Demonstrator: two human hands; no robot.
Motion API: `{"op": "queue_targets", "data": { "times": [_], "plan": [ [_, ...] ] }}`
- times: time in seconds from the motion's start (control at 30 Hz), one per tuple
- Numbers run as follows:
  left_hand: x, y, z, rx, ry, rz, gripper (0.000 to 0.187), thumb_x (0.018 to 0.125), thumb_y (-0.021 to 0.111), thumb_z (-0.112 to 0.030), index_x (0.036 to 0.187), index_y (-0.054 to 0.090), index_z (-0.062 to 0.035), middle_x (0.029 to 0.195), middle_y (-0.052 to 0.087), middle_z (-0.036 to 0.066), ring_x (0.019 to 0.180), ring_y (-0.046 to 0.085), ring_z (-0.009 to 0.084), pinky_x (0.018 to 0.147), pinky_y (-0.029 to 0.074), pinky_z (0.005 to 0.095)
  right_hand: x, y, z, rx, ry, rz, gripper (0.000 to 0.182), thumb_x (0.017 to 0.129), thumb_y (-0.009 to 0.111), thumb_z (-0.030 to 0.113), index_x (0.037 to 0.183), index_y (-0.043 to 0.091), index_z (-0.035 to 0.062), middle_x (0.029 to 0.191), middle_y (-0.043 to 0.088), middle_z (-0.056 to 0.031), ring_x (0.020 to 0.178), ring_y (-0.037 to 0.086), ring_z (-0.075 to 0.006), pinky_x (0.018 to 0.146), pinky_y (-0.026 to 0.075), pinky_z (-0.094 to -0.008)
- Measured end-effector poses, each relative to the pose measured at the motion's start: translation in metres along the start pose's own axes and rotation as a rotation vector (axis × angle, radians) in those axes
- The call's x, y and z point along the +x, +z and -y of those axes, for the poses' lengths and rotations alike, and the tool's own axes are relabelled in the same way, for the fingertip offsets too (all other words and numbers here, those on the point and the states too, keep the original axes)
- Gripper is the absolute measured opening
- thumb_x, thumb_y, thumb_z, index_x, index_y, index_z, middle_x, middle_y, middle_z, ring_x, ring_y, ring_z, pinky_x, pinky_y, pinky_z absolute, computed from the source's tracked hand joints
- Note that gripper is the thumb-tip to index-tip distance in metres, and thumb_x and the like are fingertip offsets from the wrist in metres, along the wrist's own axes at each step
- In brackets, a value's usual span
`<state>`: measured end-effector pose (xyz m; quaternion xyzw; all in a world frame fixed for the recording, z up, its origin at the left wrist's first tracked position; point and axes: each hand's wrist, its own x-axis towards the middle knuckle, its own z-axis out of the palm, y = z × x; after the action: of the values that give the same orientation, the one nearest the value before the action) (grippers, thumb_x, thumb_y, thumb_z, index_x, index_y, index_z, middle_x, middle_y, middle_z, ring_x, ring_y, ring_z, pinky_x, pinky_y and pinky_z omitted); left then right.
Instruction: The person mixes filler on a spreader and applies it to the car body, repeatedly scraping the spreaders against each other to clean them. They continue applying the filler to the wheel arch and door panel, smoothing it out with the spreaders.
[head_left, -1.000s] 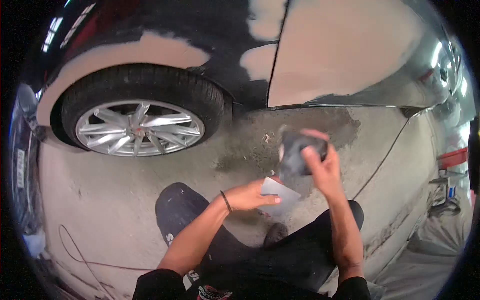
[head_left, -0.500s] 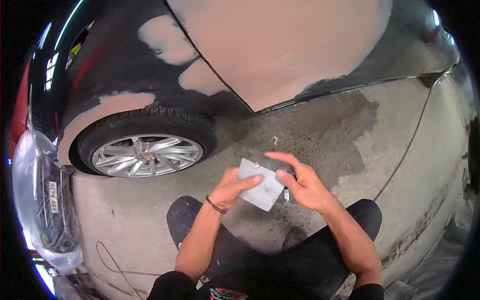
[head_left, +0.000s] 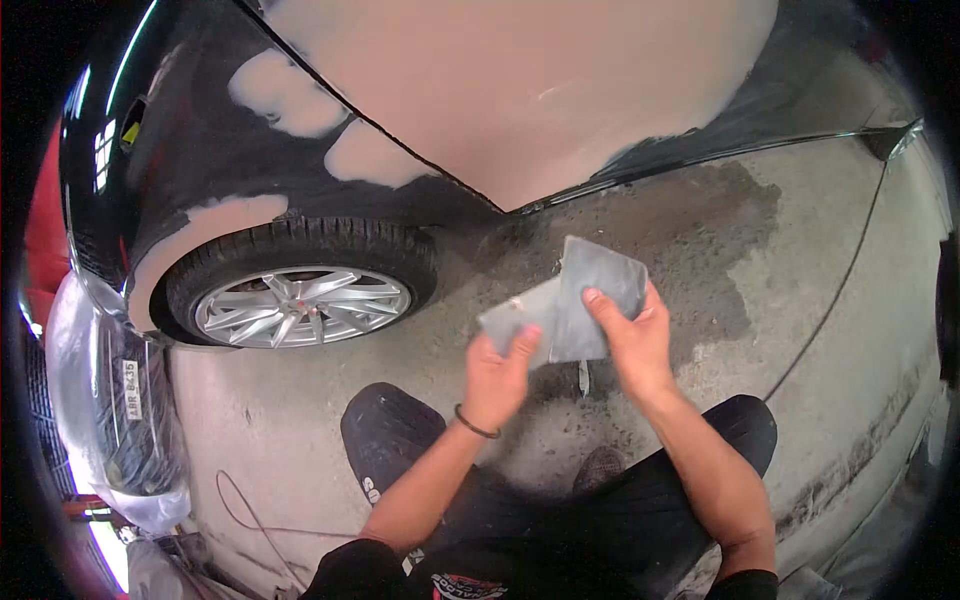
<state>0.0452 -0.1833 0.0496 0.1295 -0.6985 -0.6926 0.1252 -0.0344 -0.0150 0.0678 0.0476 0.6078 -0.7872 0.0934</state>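
My left hand (head_left: 497,385) pinches a pale grey sheet (head_left: 538,308), thumb on top, slightly blurred by motion. A darker grey square sheet of what looks like sandpaper (head_left: 606,276) is gripped by my right hand (head_left: 640,345), its thumb pressed on the face. The darker piece overlaps the right end of the pale one; whether they are joined there cannot be made out. Both are held above the floor, between my knees and the car. Ahead is a black car door (head_left: 700,160) with a large beige filler patch (head_left: 530,90).
Left of my hands, the front wheel (head_left: 305,308) has silver spokes. More filler (head_left: 290,95) covers parts of the fender. A plastic-wrapped bumper (head_left: 120,420) stands at left. A thin cable (head_left: 835,290) crosses the concrete floor (head_left: 800,230), which has a dark wet-looking stain.
Both hands have shifted up and to the right. My right hand now grips the darker sheet, which fans out from the pale one; before, a single pale square showed between the hands.
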Motion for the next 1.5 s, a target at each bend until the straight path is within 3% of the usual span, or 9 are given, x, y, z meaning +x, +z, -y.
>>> {"op": "queue_targets", "data": {
  "times": [0.23,0.4,0.53,0.57,0.67,0.87,0.9,1.13,1.5],
  "plan": [
    [-0.011,-0.008,-0.015,0.102,-0.338,0.740,0.040,0.097,0.083,-0.019,0.128,0.068,0.0010,0.118,0.074,0.001,0.110,0.064,0.0104,0.099,0.053,0.0323,-0.011,-0.004,0.021,-0.085,-0.001,0.305,0.038,0.099,0.077,0.013,0.132,0.064,-0.0007,0.113,0.074,-0.0052,0.103,0.066,-0.0108,0.093,0.054,-0.0293],
    [-0.007,-0.014,-0.004,-0.063,-0.401,0.651,0.038,0.097,0.083,-0.019,0.127,0.071,0.0000,0.118,0.075,0.003,0.110,0.068,0.0130,0.099,0.055,0.0326,-0.008,-0.014,0.056,-0.181,-0.273,0.267,0.039,0.112,0.061,0.029,0.137,0.062,-0.0006,0.117,0.072,-0.0060,0.108,0.062,-0.0116,0.097,0.052,-0.0316],
    [0.011,-0.044,-0.011,-0.118,-0.437,0.481,0.033,0.096,0.083,-0.017,0.123,0.074,-0.0018,0.114,0.077,0.004,0.103,0.071,0.0115,0.094,0.057,0.0310,-0.002,-0.019,0.054,-0.605,-0.211,0.682,0.044,0.112,0.057,0.034,0.131,0.064,-0.0052,0.120,0.072,-0.0203,0.110,0.070,-0.0297,0.102,0.052,-0.0371],
    [0.016,-0.053,-0.014,-0.116,-0.430,0.405,0.029,0.096,0.083,-0.016,0.118,0.076,-0.0004,0.108,0.078,0.004,0.098,0.071,0.0098,0.089,0.057,0.0293,0.007,-0.028,0.043,-0.733,-0.144,0.774,0.046,0.111,0.056,0.035,0.131,0.066,-0.0053,0.121,0.071,-0.0249,0.112,0.069,-0.0404,0.102,0.052,-0.0403],
    [0.030,-0.079,-0.027,-0.049,-0.348,0.293,0.032,0.094,0.084,-0.021,0.117,0.077,0.0008,0.106,0.080,0.006,0.096,0.072,0.0124,0.089,0.057,0.0305,0.018,-0.040,0.012,-0.973,-0.138,0.647,0.044,0.113,0.053,0.036,0.129,0.066,-0.0030,0.109,0.069,-0.0215,0.100,0.067,-0.0364,0.092,0.052,-0.0410],
    [0.041,-0.103,0.009,1.081,-0.035,0.717,0.038,0.091,0.080,-0.033,0.109,0.076,-0.0006,0.104,0.078,0.021,0.094,0.076,0.0368,0.086,0.057,0.0470,0.013,0.035,-0.008,-0.873,-0.485,0.273,0.035,0.102,0.062,0.014,0.134,0.069,-0.0002,0.114,0.073,-0.0192,0.099,0.072,-0.0363,0.087,0.057,-0.0405],
    [0.041,-0.099,0.007,1.104,-0.118,0.768,0.034,0.088,0.078,-0.033,0.104,0.076,-0.0024,0.101,0.074,0.026,0.095,0.071,0.0455,0.085,0.055,0.0529,0.013,0.053,-0.008,-0.892,-0.522,0.227,0.037,0.101,0.062,0.014,0.135,0.069,0.0009,0.112,0.072,-0.0183,0.097,0.072,-0.0368,0.086,0.057,-0.0416],
    [0.059,-0.106,0.022,0.948,-0.116,0.790,0.037,0.086,0.080,-0.034,0.101,0.076,-0.0006,0.097,0.075,0.026,0.094,0.073,0.0437,0.085,0.056,0.0513,0.020,0.126,-0.022,-1.036,-0.666,-0.049,0.039,0.101,0.061,0.014,0.137,0.071,0.0052,0.120,0.074,-0.0165,0.099,0.074,-0.0357,0.087,0.059,-0.0416],
    [0.060,-0.128,0.022,0.953,-0.095,0.831,0.042,0.085,0.080,-0.037,0.098,0.076,0.0020,0.097,0.074,0.028,0.095,0.073,0.0444,0.084,0.056,0.0513,0.026,0.159,-0.052,-1.221,-0.741,-0.174,0.051,0.093,0.066,0.016,0.143,0.065,0.0049,0.128,0.069,-0.0145,0.101,0.072,-0.0361,0.083,0.060,-0.0472]
  ]
}}
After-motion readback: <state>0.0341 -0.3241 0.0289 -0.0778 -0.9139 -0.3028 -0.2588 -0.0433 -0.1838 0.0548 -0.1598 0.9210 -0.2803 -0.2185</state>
